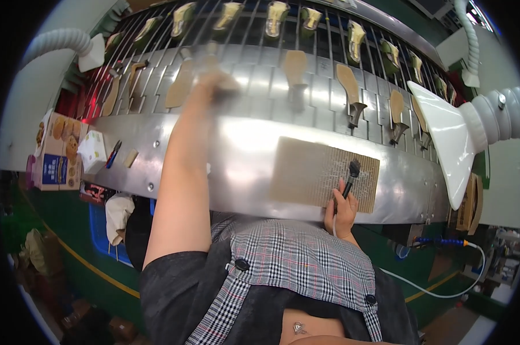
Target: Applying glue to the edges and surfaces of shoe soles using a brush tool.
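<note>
My right hand [344, 214] is closed around the handle of a black brush [350, 179], bristles up, with a thin pale tube by the wrist. The brush is over a ridged piece of cardboard [306, 175] on the metal ledge, its right part streaked with white. My left hand [218, 81] reaches far out over the slatted metal conveyor, smeared by motion, so its fingers cannot be made out. Nearest to it are a beige shoe sole [181, 86] and a blurred pale object [211, 52]. More beige soles with dark heels [347, 83] lie to the right.
Shoe uppers [276, 22] stand in a row on rods behind the soles. A white hood on a hose [441, 144] juts in at right; another hose nozzle [92, 54] hangs at left. On the left are a carton [62, 150], a tissue box [92, 152] and pens [114, 154].
</note>
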Demonstrator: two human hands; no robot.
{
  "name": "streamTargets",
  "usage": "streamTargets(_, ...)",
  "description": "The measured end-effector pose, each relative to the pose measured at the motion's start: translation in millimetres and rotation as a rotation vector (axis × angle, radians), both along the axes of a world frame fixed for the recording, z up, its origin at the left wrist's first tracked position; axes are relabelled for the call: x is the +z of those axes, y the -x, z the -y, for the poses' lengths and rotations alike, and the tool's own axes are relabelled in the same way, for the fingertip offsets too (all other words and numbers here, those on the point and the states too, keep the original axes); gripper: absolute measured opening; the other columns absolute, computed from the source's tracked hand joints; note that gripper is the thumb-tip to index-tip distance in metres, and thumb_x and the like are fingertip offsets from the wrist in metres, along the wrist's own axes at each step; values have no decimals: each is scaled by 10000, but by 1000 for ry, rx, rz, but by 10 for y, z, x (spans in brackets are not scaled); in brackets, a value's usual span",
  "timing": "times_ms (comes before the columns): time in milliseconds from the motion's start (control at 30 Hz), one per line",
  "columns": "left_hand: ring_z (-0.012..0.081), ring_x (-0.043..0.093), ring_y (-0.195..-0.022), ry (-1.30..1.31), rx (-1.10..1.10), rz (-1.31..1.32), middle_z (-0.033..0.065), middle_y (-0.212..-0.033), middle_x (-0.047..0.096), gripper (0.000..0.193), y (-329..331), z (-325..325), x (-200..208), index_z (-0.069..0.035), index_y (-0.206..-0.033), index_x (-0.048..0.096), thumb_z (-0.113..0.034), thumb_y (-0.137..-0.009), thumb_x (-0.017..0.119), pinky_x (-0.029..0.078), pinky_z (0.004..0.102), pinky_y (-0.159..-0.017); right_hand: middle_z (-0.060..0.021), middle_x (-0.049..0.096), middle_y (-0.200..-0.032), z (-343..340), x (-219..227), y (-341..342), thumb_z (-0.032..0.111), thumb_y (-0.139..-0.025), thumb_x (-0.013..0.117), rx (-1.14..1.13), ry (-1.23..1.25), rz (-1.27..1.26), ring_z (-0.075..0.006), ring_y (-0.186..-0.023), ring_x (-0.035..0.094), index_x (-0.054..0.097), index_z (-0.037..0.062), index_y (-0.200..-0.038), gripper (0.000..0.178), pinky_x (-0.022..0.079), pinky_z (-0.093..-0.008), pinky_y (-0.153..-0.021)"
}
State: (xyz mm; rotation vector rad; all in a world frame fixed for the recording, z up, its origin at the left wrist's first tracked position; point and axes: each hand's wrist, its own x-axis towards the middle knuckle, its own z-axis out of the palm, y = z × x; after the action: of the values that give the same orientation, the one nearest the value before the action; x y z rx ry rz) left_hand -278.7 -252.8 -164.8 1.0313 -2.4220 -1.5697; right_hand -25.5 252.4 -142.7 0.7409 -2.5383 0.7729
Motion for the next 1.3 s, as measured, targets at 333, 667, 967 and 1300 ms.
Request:
streamTargets(333,205,631,-1087,-1309,-381,-751,78,-1208,611,396,-1439,-1398,1404,-116,-1352,483,-265,-989,540,549,359,-906,-198,558,-1374,-68,-94,-22,-62,-858,572,-35,-27,-63,-366,-1053,556,558,-23,-1236,380,381,-424,-963)
streamTargets(667,220,614,-919,-1849,-298,-754,76,-1378,509,495,-2530,-1950,1084,-152,-1489,347,-312,-1020,342,569,410,-797,-137,676,-992,244,637,273,72,-963,557,-30,42,39,-265,-879,626,599,10,-1280,326,477,-350,-822)
streamTargets(967,164,577,-924,-1673,-304,-753,28,-1467,437,522,-2771,-2105,1201,-102,-1497,323,-368,-1048,329,551,357,-768,-158,670,-1016,139,1181,550,225,-1020,445,353,1541,1186,-181,-869,623,506,-84,-1319,434,506,-284,-789)
streamTargets(1300,180,582,-1087,-1155,-256,-1053,48,-1578,275,556,-2698,-2305,1721,-51,-1540,182,-302,-1057,297,547,344,-902,-167,702,-977,1025,2272,-49,5,-838,678,505,376,236,-218,-855,695,637,-70,-1133,307,538,-301,-765)
